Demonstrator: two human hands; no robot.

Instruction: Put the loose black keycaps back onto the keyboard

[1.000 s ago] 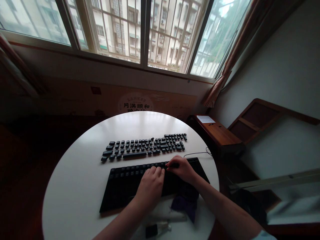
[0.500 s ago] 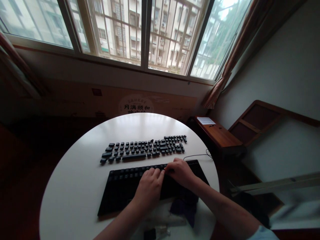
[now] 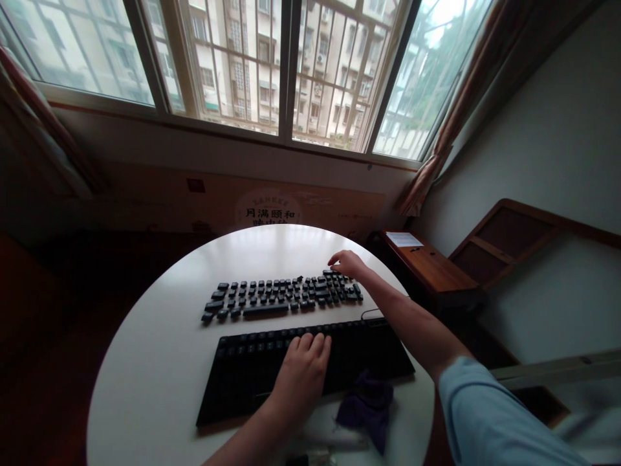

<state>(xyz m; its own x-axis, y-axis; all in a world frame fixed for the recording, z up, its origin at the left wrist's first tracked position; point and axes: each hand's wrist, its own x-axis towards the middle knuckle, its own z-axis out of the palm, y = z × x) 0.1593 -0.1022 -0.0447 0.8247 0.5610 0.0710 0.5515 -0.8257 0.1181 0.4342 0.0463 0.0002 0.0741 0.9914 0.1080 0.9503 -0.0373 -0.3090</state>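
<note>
My left hand (image 3: pixel 303 369) lies over the black keyboard (image 3: pixel 242 382), fingers stretched out along its upper middle. The keyboard has keycaps along its top rows; its lower part looks dark and bare. Loose black keycaps (image 3: pixel 272 291) stand in rows on the table behind it, with a long space bar keycap (image 3: pixel 266 311) at the front. My right hand (image 3: pixel 350 263) is over the back right end of these rows, fingers bent and a little apart. I see nothing held in it, though its fingertips are small in view.
A purple cloth (image 3: pixel 366 408) lies at the keyboard's front right edge. The cable (image 3: pixel 371 313) runs off behind the keyboard. All sit on a round white table (image 3: pixel 140 369). A wooden bench (image 3: pixel 427 265) with a paper (image 3: pixel 404 239) stands beyond on the right.
My right hand has left the keyboard and moved up and away to the back right keycaps. My left hand stays on the keyboard. The view has shifted slightly.
</note>
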